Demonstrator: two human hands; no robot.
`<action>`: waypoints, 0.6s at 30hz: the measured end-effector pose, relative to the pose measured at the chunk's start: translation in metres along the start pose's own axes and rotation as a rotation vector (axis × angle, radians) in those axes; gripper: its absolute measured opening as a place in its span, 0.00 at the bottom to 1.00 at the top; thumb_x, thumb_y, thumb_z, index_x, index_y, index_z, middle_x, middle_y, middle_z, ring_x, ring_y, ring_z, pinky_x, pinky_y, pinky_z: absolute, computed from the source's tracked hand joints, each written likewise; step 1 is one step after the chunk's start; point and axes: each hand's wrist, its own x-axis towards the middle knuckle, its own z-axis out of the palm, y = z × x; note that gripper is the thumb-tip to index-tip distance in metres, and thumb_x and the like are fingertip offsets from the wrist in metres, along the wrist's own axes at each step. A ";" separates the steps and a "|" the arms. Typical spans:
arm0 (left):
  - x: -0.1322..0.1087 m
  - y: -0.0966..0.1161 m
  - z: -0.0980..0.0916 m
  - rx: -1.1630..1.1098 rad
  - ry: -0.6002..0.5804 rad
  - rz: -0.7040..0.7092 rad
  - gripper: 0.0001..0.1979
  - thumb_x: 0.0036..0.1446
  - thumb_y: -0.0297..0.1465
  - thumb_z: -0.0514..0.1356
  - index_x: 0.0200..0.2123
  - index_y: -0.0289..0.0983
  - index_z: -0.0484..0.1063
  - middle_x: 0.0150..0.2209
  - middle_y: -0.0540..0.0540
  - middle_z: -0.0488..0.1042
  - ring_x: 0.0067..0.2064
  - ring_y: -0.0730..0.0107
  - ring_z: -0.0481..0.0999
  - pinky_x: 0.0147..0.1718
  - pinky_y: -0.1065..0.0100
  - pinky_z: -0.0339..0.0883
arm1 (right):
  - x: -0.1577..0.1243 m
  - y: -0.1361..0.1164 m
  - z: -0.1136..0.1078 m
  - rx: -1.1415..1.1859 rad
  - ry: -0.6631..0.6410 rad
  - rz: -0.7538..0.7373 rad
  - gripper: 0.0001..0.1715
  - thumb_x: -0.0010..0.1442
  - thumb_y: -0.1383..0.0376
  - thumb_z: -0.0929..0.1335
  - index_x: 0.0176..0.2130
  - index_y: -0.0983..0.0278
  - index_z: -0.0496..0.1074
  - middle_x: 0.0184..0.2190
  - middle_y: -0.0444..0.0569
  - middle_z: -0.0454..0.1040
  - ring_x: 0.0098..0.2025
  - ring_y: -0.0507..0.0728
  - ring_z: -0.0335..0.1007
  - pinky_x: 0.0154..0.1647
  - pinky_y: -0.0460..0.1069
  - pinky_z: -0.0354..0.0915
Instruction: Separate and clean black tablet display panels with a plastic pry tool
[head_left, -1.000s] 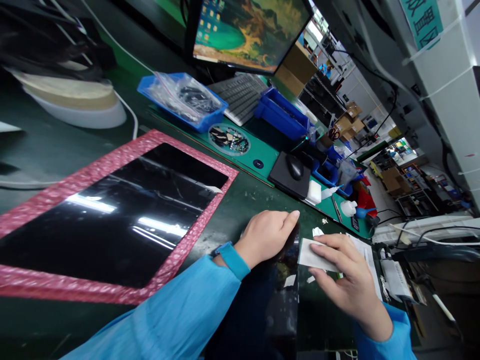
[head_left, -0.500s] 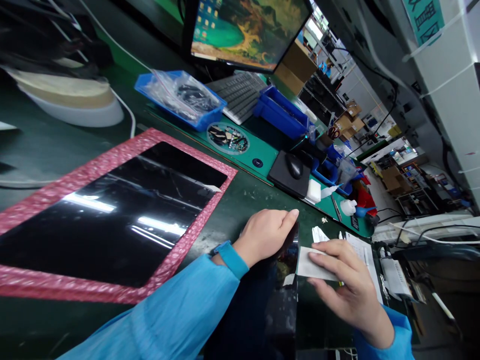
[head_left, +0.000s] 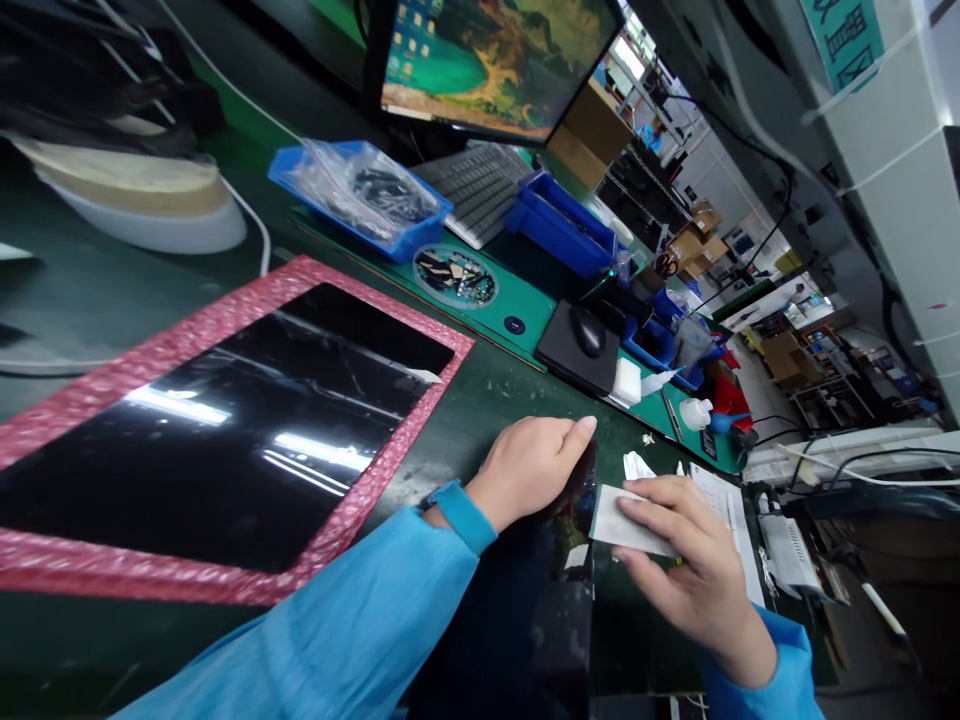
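1. The left hand (head_left: 529,468), at the centre of the frame, lies over the upper end of a dark glossy panel (head_left: 562,620), its thumb stretched toward the panel's upper right corner; the other fingers are hidden, so how far they are bent and whether they grip cannot be told.
2. The right hand (head_left: 690,540), right of centre and low, is partly closed, with a flat white card (head_left: 626,520) pinched between thumb and fingers.
3. The card's left edge lines up with the panel's right edge, which runs almost vertically down the lower middle of the frame; whether the two touch is unclear.
4. A small white tab (head_left: 577,556) sits on the panel near that edge, just left of the card.
5. At left, a large black glass sheet (head_left: 240,440) rests on pink bubble wrap (head_left: 150,576), which borders it on the visible sides.
6. A strip of green counter (head_left: 510,385) separates the wrap's right edge from the left hand.
7. Above that strip, a green mat (head_left: 536,308) bears a mouse (head_left: 587,332) on a black pad, well apart from both hands.
8. Right of the right hand, papers (head_left: 724,490) lie close by, narrowing the room on that side.
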 end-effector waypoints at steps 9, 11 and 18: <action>0.001 0.002 -0.002 0.004 -0.026 -0.016 0.34 0.87 0.47 0.53 0.22 0.48 0.64 0.22 0.48 0.73 0.29 0.56 0.74 0.34 0.54 0.53 | -0.001 -0.013 -0.012 0.010 -0.033 -0.113 0.19 0.80 0.66 0.77 0.66 0.61 0.85 0.57 0.59 0.91 0.53 0.65 0.89 0.53 0.59 0.89; 0.001 0.003 -0.003 0.006 -0.034 -0.026 0.34 0.86 0.46 0.53 0.22 0.48 0.64 0.22 0.48 0.73 0.29 0.55 0.73 0.35 0.54 0.53 | -0.001 -0.012 -0.012 0.011 -0.021 -0.113 0.20 0.79 0.65 0.78 0.67 0.61 0.85 0.57 0.59 0.91 0.53 0.65 0.89 0.53 0.59 0.89; 0.000 0.007 -0.006 0.011 -0.050 -0.043 0.33 0.86 0.44 0.53 0.22 0.47 0.59 0.21 0.51 0.66 0.28 0.60 0.66 0.35 0.55 0.50 | 0.003 -0.002 0.000 -0.016 0.061 -0.073 0.22 0.78 0.66 0.79 0.68 0.57 0.85 0.57 0.59 0.92 0.55 0.68 0.90 0.53 0.62 0.89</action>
